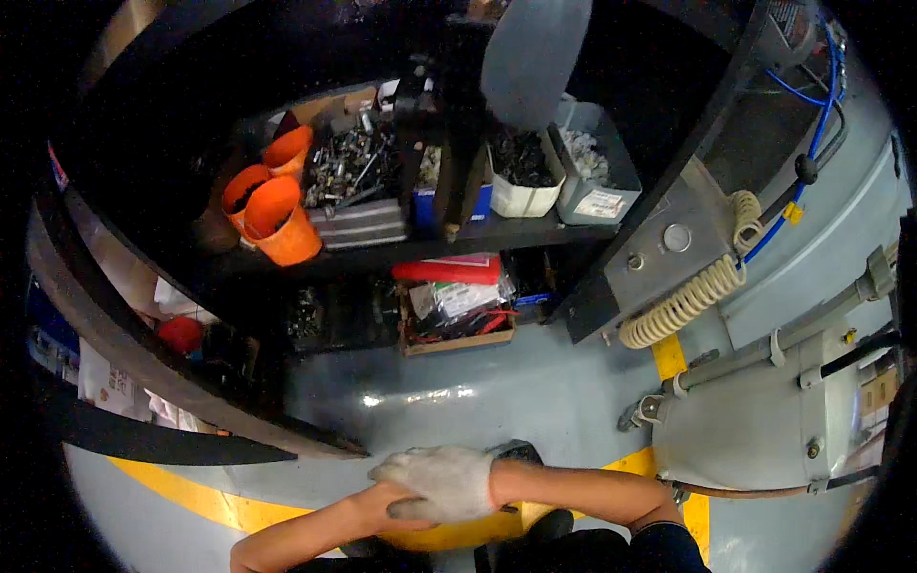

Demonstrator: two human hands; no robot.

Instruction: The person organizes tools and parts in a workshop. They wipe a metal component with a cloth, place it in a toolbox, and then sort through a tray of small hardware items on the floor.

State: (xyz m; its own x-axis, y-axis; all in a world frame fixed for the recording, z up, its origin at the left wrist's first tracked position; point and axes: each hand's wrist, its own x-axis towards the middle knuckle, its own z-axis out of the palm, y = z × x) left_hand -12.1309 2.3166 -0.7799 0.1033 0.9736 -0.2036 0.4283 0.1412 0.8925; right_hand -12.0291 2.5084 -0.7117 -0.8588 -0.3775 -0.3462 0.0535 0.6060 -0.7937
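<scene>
My right hand (441,482) wears a pale grey work glove and comes in from the lower right on a bare forearm with a dark sleeve at the elbow. It lies flat across my left hand (387,504), which is bare and mostly covered by the glove. My left forearm comes up from the lower left. Both hands hover low over the grey floor, above a yellow line (224,506). Neither hand holds a tool or part that I can see.
A black shelf unit (516,232) ahead carries orange cups (277,218), a tray of metal fittings (349,167), a white bin (523,186) and a grey bin (597,177). Below sits a cardboard box (457,320) of bagged parts. A grey machine (755,420) with a cream coiled cable (683,301) stands on the right.
</scene>
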